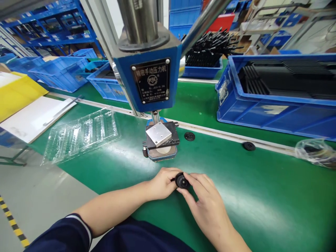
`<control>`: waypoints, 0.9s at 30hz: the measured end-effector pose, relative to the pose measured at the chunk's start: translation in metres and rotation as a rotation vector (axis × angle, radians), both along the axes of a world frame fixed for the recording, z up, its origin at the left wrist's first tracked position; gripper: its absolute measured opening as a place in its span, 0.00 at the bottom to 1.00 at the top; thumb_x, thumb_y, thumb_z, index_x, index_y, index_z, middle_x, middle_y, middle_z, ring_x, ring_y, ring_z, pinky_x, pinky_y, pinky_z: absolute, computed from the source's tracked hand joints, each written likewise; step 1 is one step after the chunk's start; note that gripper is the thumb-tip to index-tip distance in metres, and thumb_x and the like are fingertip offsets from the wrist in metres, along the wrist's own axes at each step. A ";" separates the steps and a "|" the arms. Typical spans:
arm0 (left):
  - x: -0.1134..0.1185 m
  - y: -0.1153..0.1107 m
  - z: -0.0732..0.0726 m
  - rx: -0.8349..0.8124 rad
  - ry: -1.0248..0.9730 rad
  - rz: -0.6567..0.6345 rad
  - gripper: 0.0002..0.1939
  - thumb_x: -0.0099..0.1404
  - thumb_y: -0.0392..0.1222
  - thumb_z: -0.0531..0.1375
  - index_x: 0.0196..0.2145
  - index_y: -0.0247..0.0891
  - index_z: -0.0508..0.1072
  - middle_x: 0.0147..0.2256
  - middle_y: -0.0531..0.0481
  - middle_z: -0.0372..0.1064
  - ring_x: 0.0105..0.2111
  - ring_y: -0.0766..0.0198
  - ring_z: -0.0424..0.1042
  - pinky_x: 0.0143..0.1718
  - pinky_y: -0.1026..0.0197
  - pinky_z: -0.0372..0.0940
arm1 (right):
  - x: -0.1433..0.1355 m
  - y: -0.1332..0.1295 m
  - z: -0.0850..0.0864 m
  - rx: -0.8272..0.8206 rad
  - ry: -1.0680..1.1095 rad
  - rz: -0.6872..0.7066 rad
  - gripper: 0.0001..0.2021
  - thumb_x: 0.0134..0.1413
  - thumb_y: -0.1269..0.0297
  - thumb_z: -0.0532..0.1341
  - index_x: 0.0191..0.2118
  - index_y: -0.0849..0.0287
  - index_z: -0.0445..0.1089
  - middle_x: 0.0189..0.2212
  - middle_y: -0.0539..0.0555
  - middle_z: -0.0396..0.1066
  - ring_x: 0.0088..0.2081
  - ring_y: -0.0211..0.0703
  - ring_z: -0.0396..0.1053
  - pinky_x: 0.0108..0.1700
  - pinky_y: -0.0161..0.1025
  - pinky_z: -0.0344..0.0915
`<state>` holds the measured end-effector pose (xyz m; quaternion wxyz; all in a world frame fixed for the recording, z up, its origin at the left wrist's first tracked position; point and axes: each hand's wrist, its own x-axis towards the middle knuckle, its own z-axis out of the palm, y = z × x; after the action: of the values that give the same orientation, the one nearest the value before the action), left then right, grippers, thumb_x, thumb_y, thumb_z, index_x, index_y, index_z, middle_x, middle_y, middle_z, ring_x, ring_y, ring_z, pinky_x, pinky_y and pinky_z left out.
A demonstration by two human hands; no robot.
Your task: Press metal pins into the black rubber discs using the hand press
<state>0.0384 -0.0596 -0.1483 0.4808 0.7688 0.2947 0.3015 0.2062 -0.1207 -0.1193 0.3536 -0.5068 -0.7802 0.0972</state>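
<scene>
Between my hands, just above the green table near its front edge, is a small round black part (182, 181) with a stepped centre. My right hand (203, 192) pinches its rim with thumb and fingers. From the other side my left hand (164, 182) grips something dark against the part; its fingertips are partly hidden. Ahead stands a blue manual press (148, 78) with a silver square plate (159, 133) under its ram. Below that plate lies a black toothed part (173, 136) on the press base. A flat black disc (189, 136) rests right of the base.
A second black disc (249, 146) lies farther right, near a clear bag (315, 152). The large blue bin (278, 115) at the back right holds black parts. On the left are a clear plastic tray (81, 136) and a white board (39, 115). The press lever (204, 22) slants overhead.
</scene>
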 end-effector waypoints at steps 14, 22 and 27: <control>-0.003 0.000 0.000 0.042 -0.013 -0.026 0.15 0.58 0.24 0.53 0.39 0.33 0.75 0.35 0.45 0.74 0.37 0.61 0.72 0.42 0.61 0.67 | 0.000 -0.001 -0.002 0.052 -0.048 0.009 0.15 0.60 0.67 0.60 0.52 0.59 0.64 0.40 0.57 0.68 0.40 0.46 0.65 0.41 0.46 0.67; 0.000 -0.002 0.003 -0.072 -0.057 -0.003 0.10 0.59 0.26 0.54 0.31 0.33 0.74 0.32 0.48 0.71 0.34 0.64 0.70 0.39 0.62 0.65 | 0.004 0.000 -0.001 -0.002 0.019 0.008 0.17 0.60 0.65 0.61 0.54 0.58 0.65 0.40 0.56 0.69 0.40 0.45 0.66 0.42 0.44 0.67; 0.005 -0.003 -0.001 -0.491 -0.237 0.046 0.13 0.58 0.37 0.64 0.41 0.35 0.68 0.31 0.51 0.69 0.29 0.67 0.69 0.31 0.64 0.64 | 0.018 0.010 0.000 -0.227 0.237 0.000 0.16 0.58 0.59 0.63 0.51 0.56 0.69 0.36 0.54 0.69 0.36 0.39 0.67 0.39 0.37 0.67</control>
<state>0.0438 -0.0628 -0.1496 0.6770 0.5817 0.3181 0.3196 0.2241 -0.1106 -0.1191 0.3835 -0.5285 -0.7170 0.2441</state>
